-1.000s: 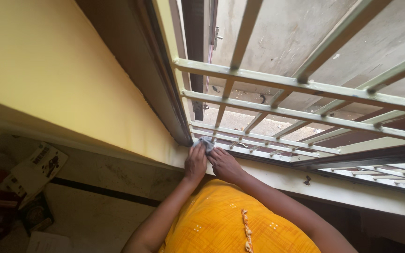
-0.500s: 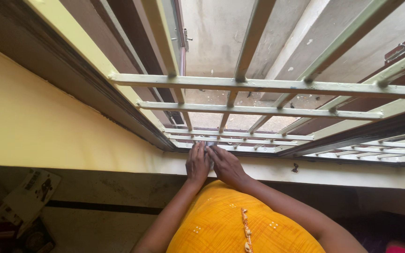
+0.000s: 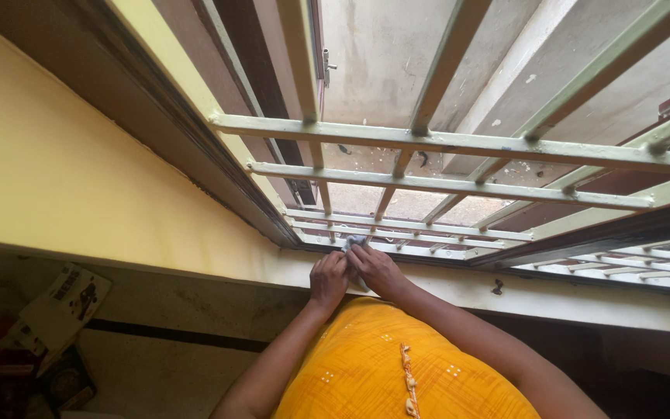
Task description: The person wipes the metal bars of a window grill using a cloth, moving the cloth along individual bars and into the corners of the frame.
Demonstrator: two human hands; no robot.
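Yellow-painted plaster wall (image 3: 63,178) fills the nine o'clock side of the view, and a pale green metal window grille (image 3: 459,143) of flat horizontal bars and slanting uprights spans from twelve to three o'clock, with a grey concrete wall beyond it. Below the grille runs a cream-painted window sill (image 3: 583,299), a bare ledge stretching toward three o'clock.

Both hands meet at the lowest bars, just above the sill. The left hand (image 3: 329,278) and the right hand (image 3: 378,270) sit side by side, touching, with a small crumpled grey-blue cloth (image 3: 354,243) at their fingertips, at twelve o'clock from both. The cloth is pressed against the bottom rail of the grille, whose long axis runs from nine to three o'clock. The right hand's fingers are bunched over the cloth and appear to pinch it; the left hand's fingers are curled narrow beside it, and whether they grip the cloth too cannot be told. The right hand is slightly nearer the cloth.

Toward nine o'clock the rail ends soon at the dark brown wooden window frame (image 3: 219,186), leaving little room; toward three o'clock it runs long and unobstructed. A printed paper booklet (image 3: 63,306) lies on the floor at seven o'clock, well apart.
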